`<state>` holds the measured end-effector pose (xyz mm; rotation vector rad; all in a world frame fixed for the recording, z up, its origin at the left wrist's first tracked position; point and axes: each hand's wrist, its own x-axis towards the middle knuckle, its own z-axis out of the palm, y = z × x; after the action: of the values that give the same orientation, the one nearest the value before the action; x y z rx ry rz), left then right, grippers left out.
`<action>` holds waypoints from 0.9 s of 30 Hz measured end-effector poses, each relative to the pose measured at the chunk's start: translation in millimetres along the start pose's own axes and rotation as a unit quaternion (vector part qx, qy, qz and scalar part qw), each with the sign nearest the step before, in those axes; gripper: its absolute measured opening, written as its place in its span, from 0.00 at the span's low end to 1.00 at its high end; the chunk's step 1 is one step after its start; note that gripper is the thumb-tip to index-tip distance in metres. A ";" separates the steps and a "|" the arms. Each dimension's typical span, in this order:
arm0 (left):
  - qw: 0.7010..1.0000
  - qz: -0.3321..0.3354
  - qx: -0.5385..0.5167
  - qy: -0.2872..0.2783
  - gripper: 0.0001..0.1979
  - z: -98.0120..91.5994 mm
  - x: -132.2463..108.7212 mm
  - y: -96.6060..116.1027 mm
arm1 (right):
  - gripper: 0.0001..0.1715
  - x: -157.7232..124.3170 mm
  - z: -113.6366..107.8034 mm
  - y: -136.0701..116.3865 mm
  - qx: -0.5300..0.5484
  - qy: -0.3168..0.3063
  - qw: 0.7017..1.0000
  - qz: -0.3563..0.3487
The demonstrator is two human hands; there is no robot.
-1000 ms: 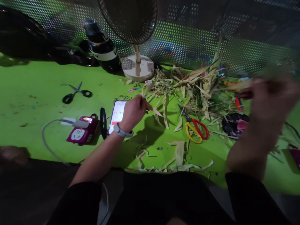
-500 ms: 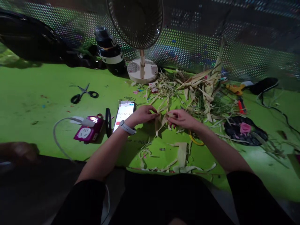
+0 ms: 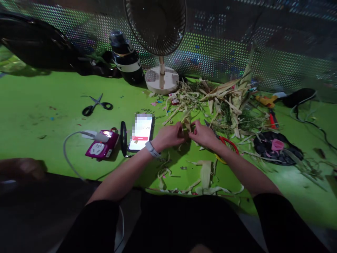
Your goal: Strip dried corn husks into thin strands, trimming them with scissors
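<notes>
My left hand point(image 3: 171, 135) and my right hand point(image 3: 201, 134) face each other over the green table, fingers pinched on a dry corn husk point(image 3: 187, 123). A piece of it stands up between them; its lower part is mostly hidden by the fingers. Beside my right wrist lie scissors with red and yellow handles point(image 3: 229, 142), partly covered by the forearm. A phone point(image 3: 140, 133) showing a lit screen lies beyond my left wrist. Flat husk pieces point(image 3: 206, 172) rest on the table nearer my body.
A heap of dry husks point(image 3: 226, 95) lies at the back right, near a fan point(image 3: 162, 82) and a dark bottle point(image 3: 127, 63). Black scissors point(image 3: 97, 105) and a purple power socket point(image 3: 102, 146) are at left. Another person's hand point(image 3: 22, 169) shows at the left edge.
My hands have drawn closer together and turned inward around the husk, which now points upward rather than hanging in strips. More of the phone and the red-handled scissors shows.
</notes>
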<state>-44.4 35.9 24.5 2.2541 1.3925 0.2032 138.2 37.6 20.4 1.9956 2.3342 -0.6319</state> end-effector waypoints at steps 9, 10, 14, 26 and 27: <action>0.998 -0.026 0.008 0.055 0.10 11.4 4.5 1.3 | 0.13 -13.8 -20.4 44.7 0.166 0.097 0.980 0.045; 0.996 -0.020 -0.019 0.081 0.09 9.6 3.6 2.0 | 0.13 -15.4 -28.2 49.7 0.214 0.134 0.966 0.062; 0.971 0.026 -0.163 0.174 0.12 6.5 1.0 3.8 | 0.10 -24.8 -56.4 56.9 0.433 0.157 0.882 0.095; 0.813 0.039 -0.576 0.080 0.16 16.8 -3.8 19.9 | 0.13 -64.4 -19.4 2.9 0.419 0.003 0.906 -0.058; 0.806 0.030 -0.587 0.074 0.15 17.4 -3.6 18.9 | 0.13 -65.4 -17.7 2.3 0.391 0.020 0.918 -0.064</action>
<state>-24.6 20.3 18.6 1.2173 0.8200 0.9737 157.3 -18.6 53.1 2.0816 2.4813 -1.7827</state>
